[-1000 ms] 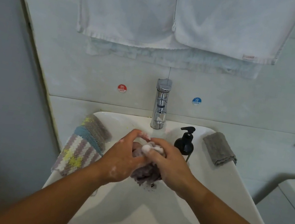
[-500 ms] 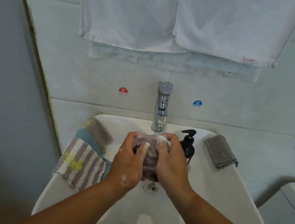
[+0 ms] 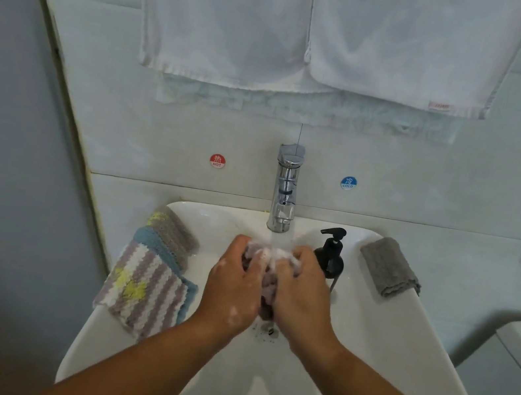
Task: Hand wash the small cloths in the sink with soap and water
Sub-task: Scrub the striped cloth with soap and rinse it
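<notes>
White towels [image 3: 316,33] hang across the top of the frame on the tiled wall. Below them a white sink [image 3: 360,371] fills the lower middle. Two bare forearms reach in from the bottom edge. The left grip [image 3: 232,290] and the right grip [image 3: 301,295] meet at the centre of the basin, both with fingers curled and clamped on a small mauve cloth [image 3: 266,283]. It is bunched and foamy between them, just under the spout and above the drain. On the sink's left rim lies a stack of knitted cloths [image 3: 144,295], the top one striped mauve and white with yellow patches. A folded grey cloth [image 3: 389,267] rests on the right rim. A chrome faucet [image 3: 284,191] stands upright at the back centre, with a black pump bottle [image 3: 330,258] just right of it, beside the right grip. A red HOT sticker [image 3: 217,161] and a blue COLD sticker [image 3: 348,183] sit on the wall either side of the faucet
</notes>
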Available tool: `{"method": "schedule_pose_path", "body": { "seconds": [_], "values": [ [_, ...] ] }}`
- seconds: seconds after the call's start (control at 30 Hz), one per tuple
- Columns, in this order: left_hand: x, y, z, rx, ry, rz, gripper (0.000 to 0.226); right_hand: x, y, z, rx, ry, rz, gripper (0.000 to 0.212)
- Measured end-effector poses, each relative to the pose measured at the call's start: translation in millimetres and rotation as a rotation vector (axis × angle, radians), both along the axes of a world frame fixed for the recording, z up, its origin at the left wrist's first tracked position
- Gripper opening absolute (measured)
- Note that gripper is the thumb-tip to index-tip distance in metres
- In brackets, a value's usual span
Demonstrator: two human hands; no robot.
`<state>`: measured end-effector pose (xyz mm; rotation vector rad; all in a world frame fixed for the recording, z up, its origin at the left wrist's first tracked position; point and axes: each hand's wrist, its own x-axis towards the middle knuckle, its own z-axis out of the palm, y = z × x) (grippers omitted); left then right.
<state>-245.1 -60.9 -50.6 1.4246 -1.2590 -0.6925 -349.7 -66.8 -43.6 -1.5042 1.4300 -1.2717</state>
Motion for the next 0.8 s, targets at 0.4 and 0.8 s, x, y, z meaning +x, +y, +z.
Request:
{"method": "schedule_pose_path", "body": {
  "seconds": [0.4,0.8],
  "values": [
    [-3,2,-1,0.033,0.076,-0.007,0.015,-2,-2,-7,-0.014,0.226,0.019,0.022],
    [-3,7,4,-0.003,0.054,0.024,0.013,-1,0,-12,0.033,0.136,0.048,0.011]
  ]
}}
